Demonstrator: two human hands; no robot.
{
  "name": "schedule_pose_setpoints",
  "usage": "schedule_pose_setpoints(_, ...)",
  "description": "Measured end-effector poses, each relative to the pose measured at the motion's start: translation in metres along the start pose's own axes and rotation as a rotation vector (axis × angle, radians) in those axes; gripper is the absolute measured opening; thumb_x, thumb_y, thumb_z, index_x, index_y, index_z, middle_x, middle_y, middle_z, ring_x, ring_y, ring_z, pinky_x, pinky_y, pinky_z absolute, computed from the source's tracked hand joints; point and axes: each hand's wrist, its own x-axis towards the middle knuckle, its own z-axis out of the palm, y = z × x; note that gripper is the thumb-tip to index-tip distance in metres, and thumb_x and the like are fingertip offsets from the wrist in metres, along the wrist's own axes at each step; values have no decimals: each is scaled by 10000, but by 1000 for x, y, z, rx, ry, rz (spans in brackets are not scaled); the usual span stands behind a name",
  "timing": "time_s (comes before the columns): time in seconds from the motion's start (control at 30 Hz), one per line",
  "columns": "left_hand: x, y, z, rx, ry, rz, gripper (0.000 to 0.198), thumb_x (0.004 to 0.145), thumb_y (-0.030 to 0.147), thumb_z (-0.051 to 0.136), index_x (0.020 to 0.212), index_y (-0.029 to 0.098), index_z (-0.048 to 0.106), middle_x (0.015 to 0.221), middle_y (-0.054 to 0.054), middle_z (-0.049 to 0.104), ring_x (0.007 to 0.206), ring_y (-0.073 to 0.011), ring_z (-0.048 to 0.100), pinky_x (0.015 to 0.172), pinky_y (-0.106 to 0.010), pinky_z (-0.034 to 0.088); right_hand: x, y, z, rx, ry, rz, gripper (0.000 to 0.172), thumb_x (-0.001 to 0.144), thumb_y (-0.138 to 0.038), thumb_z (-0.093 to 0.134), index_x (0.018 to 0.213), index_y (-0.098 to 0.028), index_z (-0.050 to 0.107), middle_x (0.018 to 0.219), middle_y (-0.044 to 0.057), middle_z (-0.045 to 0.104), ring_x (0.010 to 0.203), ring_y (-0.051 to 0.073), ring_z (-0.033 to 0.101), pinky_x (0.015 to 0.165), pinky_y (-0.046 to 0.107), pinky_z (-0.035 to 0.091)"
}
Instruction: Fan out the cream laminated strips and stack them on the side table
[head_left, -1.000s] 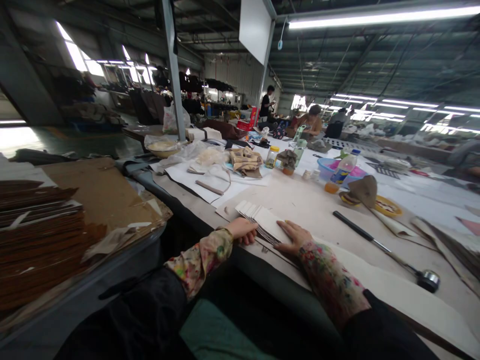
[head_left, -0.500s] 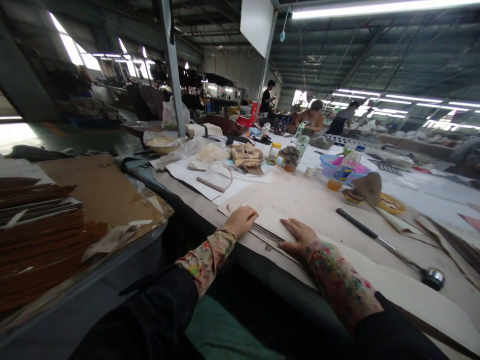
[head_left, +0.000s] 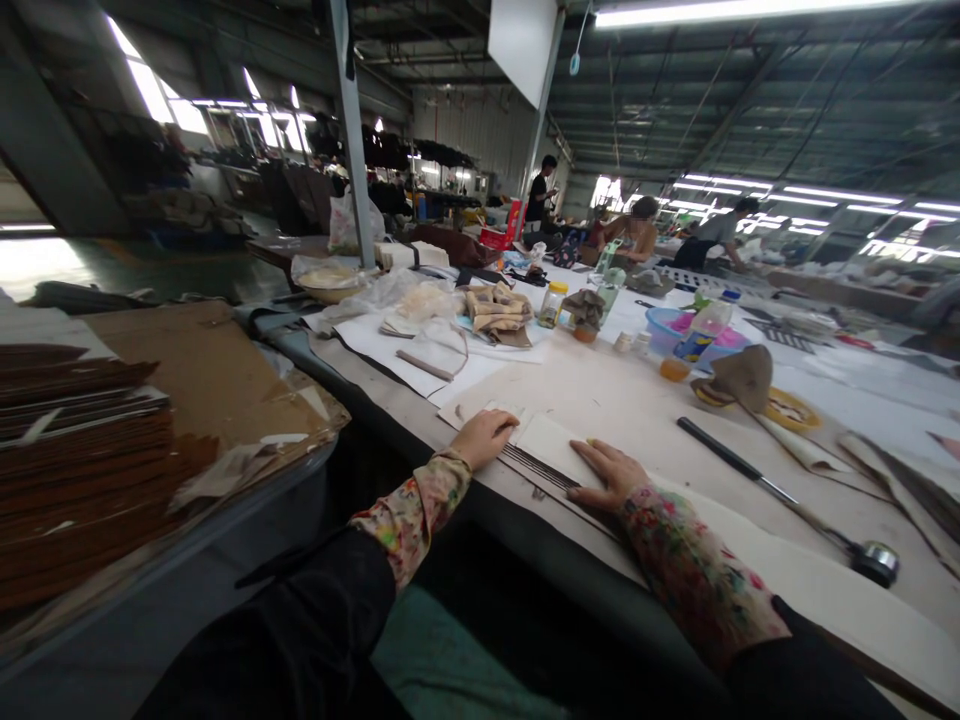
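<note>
A long cream sheet (head_left: pixel 551 437) lies along the near edge of the table, with several thin dark-edged strips (head_left: pixel 541 466) beside its front edge. My left hand (head_left: pixel 486 438) rests at the left end of these strips, its fingers bent and pressed together; what is under the fingertips is hidden. Flat on the cream sheet lies my right hand (head_left: pixel 611 476), fingers spread, its thumb close to the strips. To the right of it is a hammer-like tool (head_left: pixel 720 448) with a black handle and a round metal head.
Brown layered sheets (head_left: pixel 82 450) are piled on a cardboard-topped stand at left. Farther back on the table (head_left: pixel 517 385) are folded tan pieces (head_left: pixel 497 308), a yellow-lidded jar (head_left: pixel 553 303), a bottle (head_left: pixel 705 325) and a blue basin (head_left: pixel 660 322). Several people work in the background.
My right hand has slid slightly to the right along the cream sheet, away from my left hand. The left hand has stayed nearly still. The view has shifted a little.
</note>
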Motion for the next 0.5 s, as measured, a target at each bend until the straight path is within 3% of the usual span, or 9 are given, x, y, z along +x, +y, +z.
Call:
schedule_pose_setpoints(0.1,0,0,-2,-48,6,-46,282,768,148,456,1026,166,568,960,-31,643,913,-163,552,868,-301,412,1,-2,0,-8,-10,10,838,649,-696,470,1350,-279,280,1377,129,321,1233,312,336,989,469,305)
schedule_pose_setpoints(0.37,0,-2,0,-74,-3,-41,322,753,151,442,1050,153,567,957,-41,644,920,-172,551,887,-313,410,4,-7,-3,-7,-28,25,844,646,-692,473,1354,-281,270,1383,126,310,1242,311,321,993,467,297)
schedule_pose_setpoints(0.5,1,-6,-1,-130,-37,-68,429,688,69,413,1089,152,539,975,-39,626,927,-155,545,899,-300,405,3,-8,-3,2,-14,23,838,646,-685,475,1350,-273,284,1376,124,323,1235,309,331,991,467,304)
